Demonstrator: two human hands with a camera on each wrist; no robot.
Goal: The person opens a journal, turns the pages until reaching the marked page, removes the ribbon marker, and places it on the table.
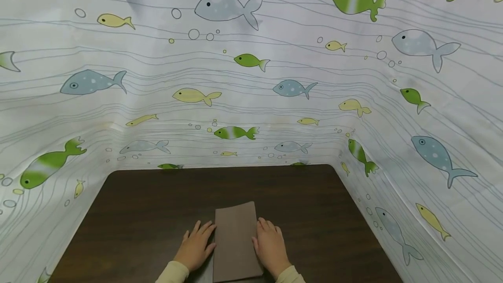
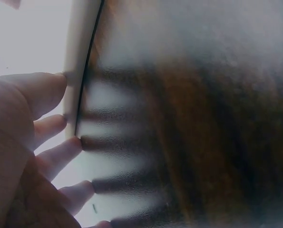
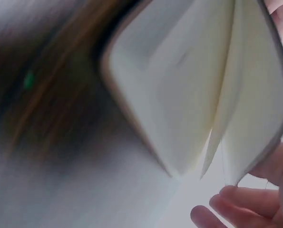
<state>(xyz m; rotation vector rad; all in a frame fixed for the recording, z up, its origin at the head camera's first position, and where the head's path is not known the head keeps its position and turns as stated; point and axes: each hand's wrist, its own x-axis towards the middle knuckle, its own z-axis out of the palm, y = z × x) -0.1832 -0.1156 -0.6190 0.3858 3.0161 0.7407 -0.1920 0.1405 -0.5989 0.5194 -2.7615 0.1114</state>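
Observation:
A notebook [image 1: 235, 241] with a plain brown cover lies lengthwise on the dark wooden table. My left hand [image 1: 195, 247] touches its left side, fingers spread and fairly straight. At the opposite side my right hand [image 1: 272, 247] holds the edge, thumb toward the cover. From the right wrist, the notebook [image 3: 160, 80] appears slightly parted, with pale blank pages inside. The cover's corner sits between the thumb and fingers of the right hand [image 3: 255, 190]. The left wrist view has the left hand [image 2: 32, 137] with its fingertips against a pale edge and the table surface.
The dark brown table [image 1: 157, 204] has rounded far corners. A white curtain [image 1: 149, 56] printed with green, blue and yellow fish surrounds it at the back and both sides. Pale sleeve cuffs [image 1: 173, 271] cover both wrists.

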